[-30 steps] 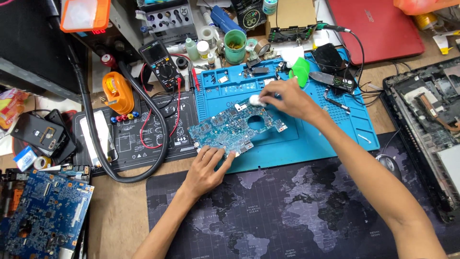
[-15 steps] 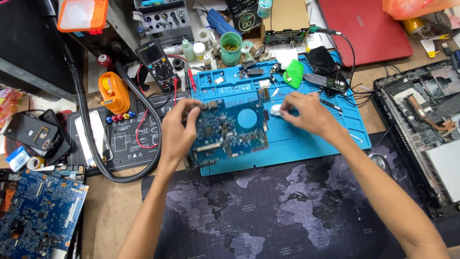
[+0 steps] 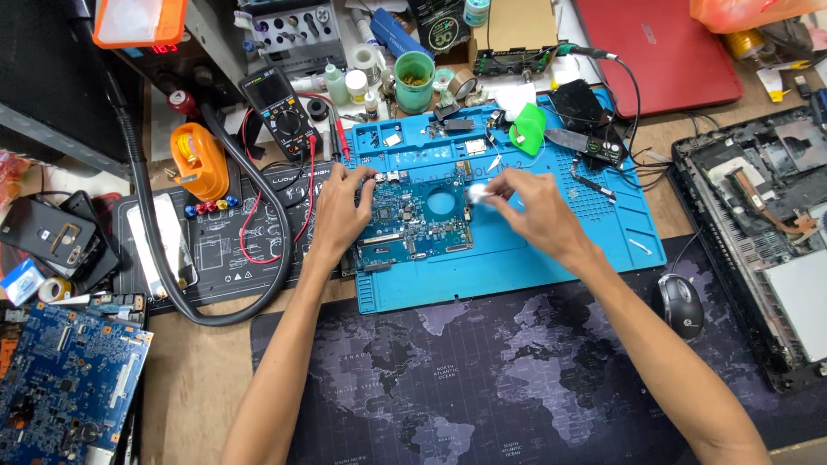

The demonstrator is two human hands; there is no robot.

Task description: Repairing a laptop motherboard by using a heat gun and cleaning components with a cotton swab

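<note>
Nearest, a dark world-map desk mat [image 3: 482, 379] covers the bench, a black mouse [image 3: 680, 306] at its right edge. Beyond it, on the blue repair mat [image 3: 517, 267], lies the blue circuit board [image 3: 413, 224]. Left hand [image 3: 340, 215] clamps the board's left edge, fingers curled. Right hand [image 3: 534, 211] pinches a small white wad [image 3: 478, 195] at the board's right edge. Farther left, a multimeter [image 3: 280, 112]; far right, a red laptop [image 3: 655, 47].

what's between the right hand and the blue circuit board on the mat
Nothing visible. The right hand holds a small white wad right over the circuit board's right edge, near its round cutout. The left hand already grips the board's left side on the blue mat.
</note>
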